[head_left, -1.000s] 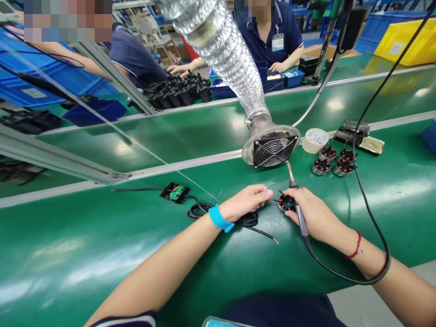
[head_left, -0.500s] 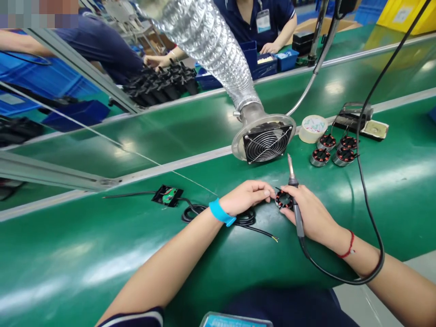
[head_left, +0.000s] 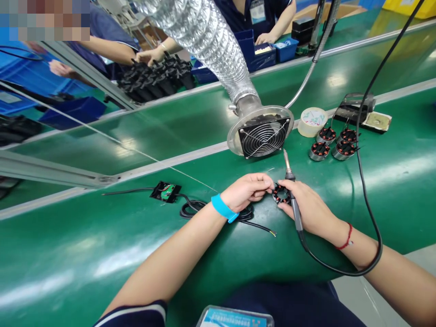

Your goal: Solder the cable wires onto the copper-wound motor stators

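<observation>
My right hand (head_left: 306, 206) is closed around a soldering iron (head_left: 297, 213), whose metal tip points up and away. The same hand grips a ring-shaped motor stator (head_left: 281, 194) with copper windings between thumb and fingers. My left hand (head_left: 254, 188) is pinched at the stator's left edge; whatever lies between its fingertips is too small to make out. Below my left wrist lies a coiled black cable (head_left: 194, 210), its stripped wire ends toward me. It runs from a small green circuit board (head_left: 166, 191) in a black housing.
Ahead hangs a fume extractor (head_left: 264, 136) on a foil duct. Several stators (head_left: 319, 151) stand at right, near a tape roll (head_left: 312, 121) and a soldering iron stand (head_left: 361, 113). The iron's cord loops over my right forearm. Co-workers' hands (head_left: 151, 56) are beyond the rail.
My left fingers have curled in more beside the stator. The stator and iron have shifted slightly left in view. A co-worker at the far left has moved an arm.
</observation>
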A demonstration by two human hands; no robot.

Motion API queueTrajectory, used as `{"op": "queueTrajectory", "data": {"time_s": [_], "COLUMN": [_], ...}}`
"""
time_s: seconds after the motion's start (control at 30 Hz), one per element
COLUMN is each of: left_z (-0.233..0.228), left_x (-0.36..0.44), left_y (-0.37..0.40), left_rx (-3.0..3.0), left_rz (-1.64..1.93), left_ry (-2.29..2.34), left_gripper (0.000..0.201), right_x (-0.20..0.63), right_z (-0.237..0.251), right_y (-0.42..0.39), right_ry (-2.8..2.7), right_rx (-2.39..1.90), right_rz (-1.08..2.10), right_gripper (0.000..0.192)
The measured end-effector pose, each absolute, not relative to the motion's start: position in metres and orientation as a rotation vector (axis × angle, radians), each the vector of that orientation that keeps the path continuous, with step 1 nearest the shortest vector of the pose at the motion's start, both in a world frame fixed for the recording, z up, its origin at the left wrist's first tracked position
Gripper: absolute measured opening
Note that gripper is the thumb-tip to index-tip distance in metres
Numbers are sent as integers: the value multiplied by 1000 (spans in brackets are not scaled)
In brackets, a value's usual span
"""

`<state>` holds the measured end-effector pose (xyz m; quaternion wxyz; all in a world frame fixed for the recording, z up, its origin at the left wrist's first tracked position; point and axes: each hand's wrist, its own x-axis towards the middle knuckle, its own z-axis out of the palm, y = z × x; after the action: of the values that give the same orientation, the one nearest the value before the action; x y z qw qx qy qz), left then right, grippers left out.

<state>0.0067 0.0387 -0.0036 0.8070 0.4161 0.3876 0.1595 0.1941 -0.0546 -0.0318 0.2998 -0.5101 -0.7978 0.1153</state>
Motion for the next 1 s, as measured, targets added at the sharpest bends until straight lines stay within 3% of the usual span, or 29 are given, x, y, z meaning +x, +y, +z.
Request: {"op": "queueTrajectory", "data": {"time_s": [0.17, 0.37, 0.57, 0.83, 1.0], "left_z": [-3, 7, 8, -7, 15], "left_x": [5, 3, -2, -10, -26], "left_y": [22, -4, -2, 17, 17], "left_rx": [801, 1069, 1215, 1133, 1408], "left_rz": [433, 229, 218, 215, 375], "left_ry": [882, 960, 933, 842, 1012], "left_gripper": [41, 54, 35, 40, 26], "right_x": [196, 196, 197, 201, 214], "right_z": [-32, -32, -32, -32, -27], "right_y": [-54, -54, -54, -51, -52], "right_ry": [-2132, -2118, -2128, -2181, -2173], "right_rx": [-1344, -1358, -1358, -1278, -1294], "right_rz": [273, 288, 286, 343, 544], "right_gripper": [52, 50, 49, 48, 50]}}
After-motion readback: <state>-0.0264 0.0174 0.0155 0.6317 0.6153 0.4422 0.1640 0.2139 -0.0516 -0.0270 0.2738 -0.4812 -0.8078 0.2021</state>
